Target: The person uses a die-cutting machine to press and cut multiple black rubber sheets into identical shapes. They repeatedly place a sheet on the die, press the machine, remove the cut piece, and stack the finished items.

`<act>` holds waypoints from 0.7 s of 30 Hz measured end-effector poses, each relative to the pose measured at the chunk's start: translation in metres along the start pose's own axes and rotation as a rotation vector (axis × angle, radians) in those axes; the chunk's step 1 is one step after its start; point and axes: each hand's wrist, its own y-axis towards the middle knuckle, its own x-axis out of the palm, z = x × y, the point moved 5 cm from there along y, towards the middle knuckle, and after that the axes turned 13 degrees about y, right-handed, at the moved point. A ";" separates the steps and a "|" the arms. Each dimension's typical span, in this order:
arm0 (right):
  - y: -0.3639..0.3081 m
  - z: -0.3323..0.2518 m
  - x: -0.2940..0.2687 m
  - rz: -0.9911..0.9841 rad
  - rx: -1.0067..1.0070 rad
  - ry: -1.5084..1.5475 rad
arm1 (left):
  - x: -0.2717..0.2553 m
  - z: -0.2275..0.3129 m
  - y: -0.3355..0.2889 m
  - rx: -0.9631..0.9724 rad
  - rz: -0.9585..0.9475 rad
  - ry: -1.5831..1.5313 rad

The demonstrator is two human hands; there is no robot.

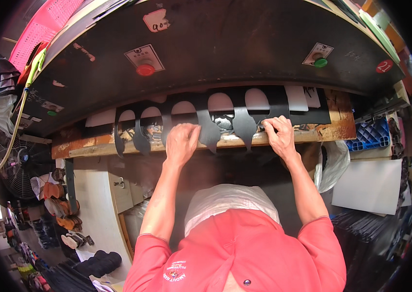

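A black sheet [209, 127] with a row of arched cut-outs lies along the front of the machine bed, and its pointed strips hang past the wooden edge. My left hand [181, 141] is closed on one of these strips left of the middle, thumb and fingers drawn together. Farther right, my right hand [280, 137] pinches the strip near the sheet's right end. Both hands cover the lower ends of the strips they hold. Through the cut-outs show pale pieces [220, 102] and, nearer me, a patchy, worn surface.
Above the bed spans a dark machine beam [245, 44] with a red button [145, 69] and a green button [320, 62]. A wooden board edge [167, 148] runs along the front. A blue crate [370, 135] stands right, a fan [21, 160] left. A hose [13, 136] hangs at left.
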 end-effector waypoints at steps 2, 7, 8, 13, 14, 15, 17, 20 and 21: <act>0.012 0.010 0.000 -0.008 0.207 0.155 | 0.001 0.000 0.002 -0.009 -0.001 -0.004; 0.090 0.025 0.017 -0.043 -0.049 0.045 | -0.002 -0.001 0.008 0.011 0.005 0.022; 0.110 0.034 0.024 -0.089 -0.057 -0.022 | -0.003 -0.002 0.008 0.007 -0.006 0.024; 0.197 0.081 0.053 -0.379 -0.029 -0.295 | -0.002 -0.008 0.008 -0.006 -0.070 0.031; 0.213 0.093 0.056 -0.423 -0.026 -0.329 | -0.003 -0.009 0.009 -0.013 -0.076 0.024; 0.228 0.111 0.054 -0.434 0.095 -0.292 | -0.003 -0.009 0.009 -0.023 -0.081 0.018; 0.252 0.156 0.048 -0.417 0.318 -0.424 | -0.004 -0.007 0.012 -0.027 -0.119 0.017; 0.277 0.228 0.017 -0.466 0.273 -0.685 | -0.007 -0.005 0.018 -0.048 -0.153 -0.005; 0.279 0.257 0.001 -0.472 0.379 -0.791 | -0.008 -0.006 0.021 -0.056 -0.169 -0.022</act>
